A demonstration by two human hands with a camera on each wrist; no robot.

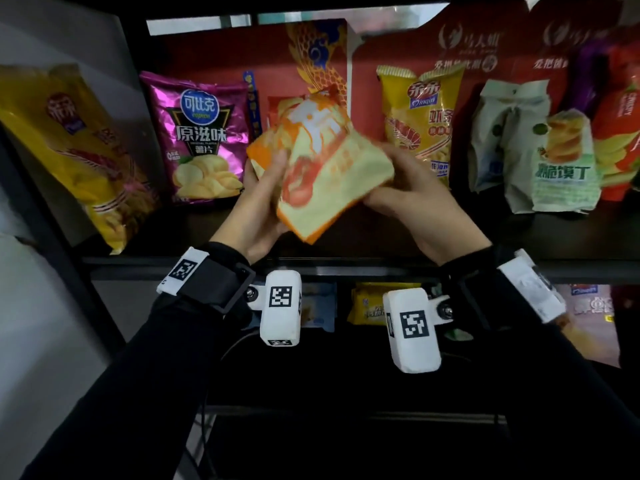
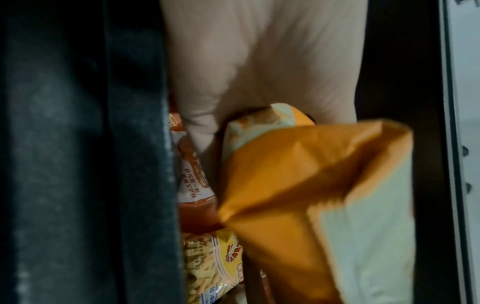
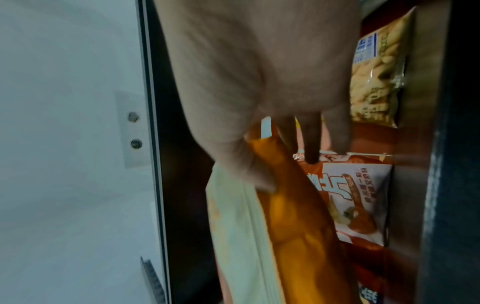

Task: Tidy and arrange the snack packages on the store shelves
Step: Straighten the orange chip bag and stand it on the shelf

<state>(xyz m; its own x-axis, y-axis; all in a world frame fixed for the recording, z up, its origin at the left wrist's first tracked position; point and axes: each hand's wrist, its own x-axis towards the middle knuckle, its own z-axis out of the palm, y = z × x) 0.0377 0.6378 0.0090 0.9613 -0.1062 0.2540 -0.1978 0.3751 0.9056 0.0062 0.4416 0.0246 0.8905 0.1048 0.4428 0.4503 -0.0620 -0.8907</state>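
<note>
I hold an orange and cream snack bag (image 1: pixel 322 161) tilted in front of the middle of the shelf (image 1: pixel 346 263). My left hand (image 1: pixel 273 174) grips its left edge, thumb on the front. My right hand (image 1: pixel 398 181) grips its right lower side. In the left wrist view the left hand (image 2: pixel 259 72) curls round the bag's (image 2: pixel 311 185) corner. In the right wrist view the thumb of the right hand (image 3: pixel 259 82) presses on the bag (image 3: pixel 272 226), with the fingers behind it. Blur smears the bag's print.
On the shelf stand a purple chip bag (image 1: pixel 204 140), a yellow shrimp stick bag (image 1: pixel 419 123), a white and green bag (image 1: pixel 540 157) and red bags (image 1: pixel 620 126). A yellow bag (image 1: pixel 76 150) leans at the left. An orange and white bag (image 3: pixel 358 195) stands behind the held one. Packets (image 1: pixel 367 303) lie on the shelf below.
</note>
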